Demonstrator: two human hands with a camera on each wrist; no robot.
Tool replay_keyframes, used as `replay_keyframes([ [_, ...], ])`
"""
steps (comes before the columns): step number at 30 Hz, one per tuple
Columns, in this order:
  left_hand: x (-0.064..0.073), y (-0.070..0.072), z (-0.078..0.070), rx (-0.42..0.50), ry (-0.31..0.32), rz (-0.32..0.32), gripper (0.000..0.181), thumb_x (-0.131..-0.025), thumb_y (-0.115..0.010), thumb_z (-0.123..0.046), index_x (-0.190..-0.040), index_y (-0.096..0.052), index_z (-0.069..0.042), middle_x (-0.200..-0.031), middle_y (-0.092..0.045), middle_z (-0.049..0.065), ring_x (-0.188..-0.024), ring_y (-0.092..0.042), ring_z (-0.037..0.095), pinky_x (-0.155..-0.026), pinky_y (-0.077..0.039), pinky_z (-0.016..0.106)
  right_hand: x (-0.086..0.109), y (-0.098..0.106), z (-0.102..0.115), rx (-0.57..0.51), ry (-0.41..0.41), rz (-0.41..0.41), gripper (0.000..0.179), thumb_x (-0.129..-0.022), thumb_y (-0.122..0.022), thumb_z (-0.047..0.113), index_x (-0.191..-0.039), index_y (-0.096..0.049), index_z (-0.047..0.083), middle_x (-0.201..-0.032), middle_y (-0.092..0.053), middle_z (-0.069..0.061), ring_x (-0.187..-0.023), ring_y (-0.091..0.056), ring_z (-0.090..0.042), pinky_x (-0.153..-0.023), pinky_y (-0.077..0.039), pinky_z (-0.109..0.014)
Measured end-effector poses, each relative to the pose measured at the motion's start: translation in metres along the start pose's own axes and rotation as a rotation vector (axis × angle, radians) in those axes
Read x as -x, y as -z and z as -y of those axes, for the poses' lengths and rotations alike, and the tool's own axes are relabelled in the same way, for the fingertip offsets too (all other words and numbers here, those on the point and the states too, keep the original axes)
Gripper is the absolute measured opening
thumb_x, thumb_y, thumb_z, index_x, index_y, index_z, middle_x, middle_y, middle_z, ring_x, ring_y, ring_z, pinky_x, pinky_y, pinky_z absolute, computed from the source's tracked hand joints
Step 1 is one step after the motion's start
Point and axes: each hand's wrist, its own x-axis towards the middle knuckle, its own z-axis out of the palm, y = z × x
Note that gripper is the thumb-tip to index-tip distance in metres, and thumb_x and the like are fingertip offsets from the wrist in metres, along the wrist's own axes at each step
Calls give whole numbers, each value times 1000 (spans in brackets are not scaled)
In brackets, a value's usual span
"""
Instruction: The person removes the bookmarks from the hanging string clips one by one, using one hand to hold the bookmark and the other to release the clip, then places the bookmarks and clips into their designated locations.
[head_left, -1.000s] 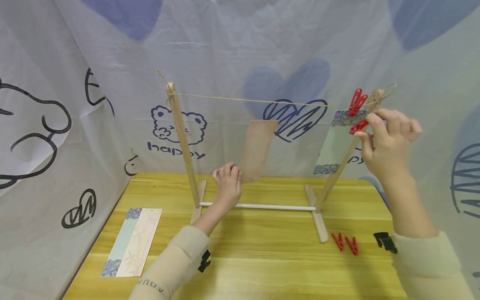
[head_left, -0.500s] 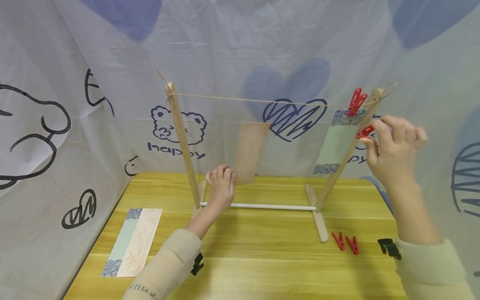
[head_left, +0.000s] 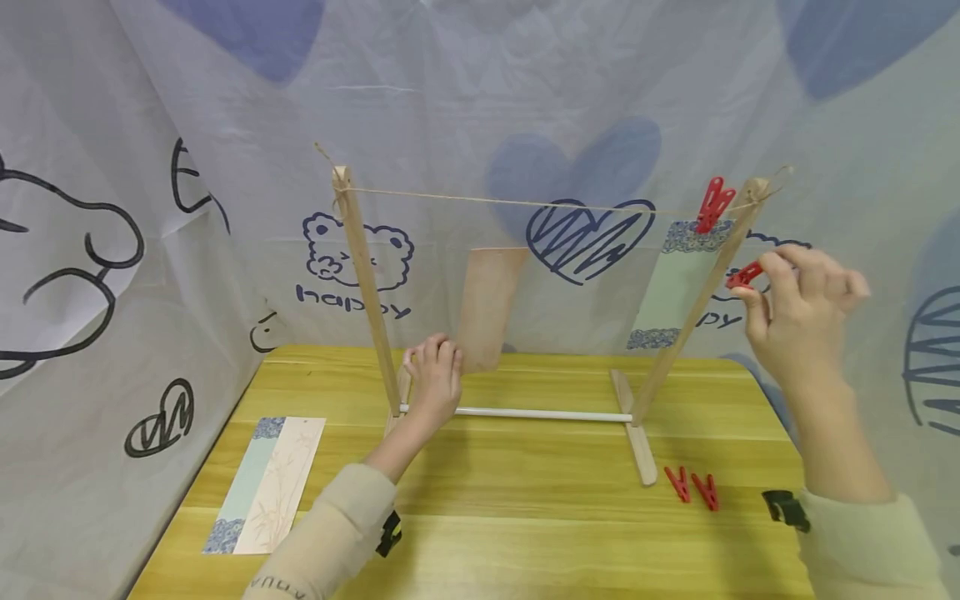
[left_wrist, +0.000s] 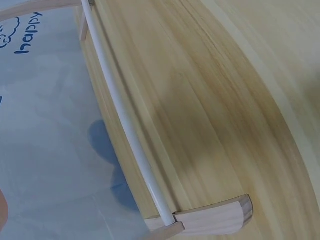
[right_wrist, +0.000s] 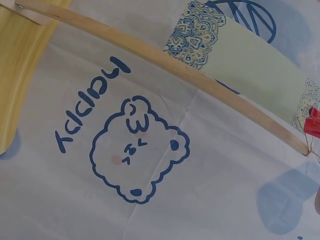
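Note:
In the head view my left hand [head_left: 435, 379] grips the lower end of a pale pink paper strip [head_left: 489, 308], which stands upright below the string [head_left: 495, 200]. My right hand [head_left: 802, 312] pinches a red clothespin [head_left: 745, 275] between thumb and fingertips, just right of the right wooden post [head_left: 697, 308]. A light green strip with blue patterned ends [head_left: 670, 287] hangs near the string's right end, with red clothespins [head_left: 714, 206] at its top. The right wrist view also shows this green strip [right_wrist: 250, 75] beside the post.
Two red clothespins [head_left: 692, 487] lie at the table's right. More paper strips [head_left: 262, 486], green and pink, lie side by side at the left. The left post [head_left: 367, 292] and a white crossbar [head_left: 540, 413] complete the stand's frame. A printed cloth [head_left: 465, 83] hangs behind.
My left hand has moved left with the pink paper strip. My right hand has drifted right and slightly down with the clothespin, away from the hanging green strip.

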Motion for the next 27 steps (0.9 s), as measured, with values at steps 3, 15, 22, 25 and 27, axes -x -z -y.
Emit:
replay_keyframes([
  [3, 3, 0, 2, -6, 3, -12, 21, -98, -35, -19, -92, -47, -3, -104, -44, 16, -94, -40, 32, -86, -22, 56, 2, 0, 0, 2, -5, -11, 50, -92, -42, 48, -98, -50, -1, -108, -47, -18, -100, -35, -37, -85, -11, -54],
  [15, 13, 4, 11, -49, 1, -33, 39, -101, -22, -30, -92, -47, -3, -105, -46, 18, -94, -44, 34, -86, -25, 56, 9, 7, 5, 9, -28, -15, 56, -92, -39, 51, -97, -49, -3, -104, -45, -21, -98, -34, -39, -87, -14, -54],
  [22, 19, 10, 16, -65, 28, -17, 28, -99, -31, -24, -94, -49, -2, -105, -47, 17, -95, -43, 34, -87, -23, 55, 21, 5, -4, 33, -17, -20, 53, -92, -40, 50, -98, -50, -2, -104, -46, -19, -98, -35, -37, -85, -15, -53],
  [25, 22, 13, 18, -63, 37, -24, 25, -99, -33, -22, -92, -48, -3, -104, -46, 17, -95, -43, 34, -86, -22, 55, 27, 5, -8, 41, -15, -24, 52, -92, -40, 49, -98, -50, -2, -104, -46, -19, -97, -35, -37, -85, -15, -52],
  [27, 24, 14, 19, -50, 40, -33, 26, -99, -33, -22, -92, -48, -3, -104, -46, 17, -94, -42, 34, -85, -22, 55, 30, 5, -10, 43, -18, -24, 52, -92, -41, 49, -98, -51, -2, -104, -47, -19, -96, -35, -37, -84, -15, -53],
])
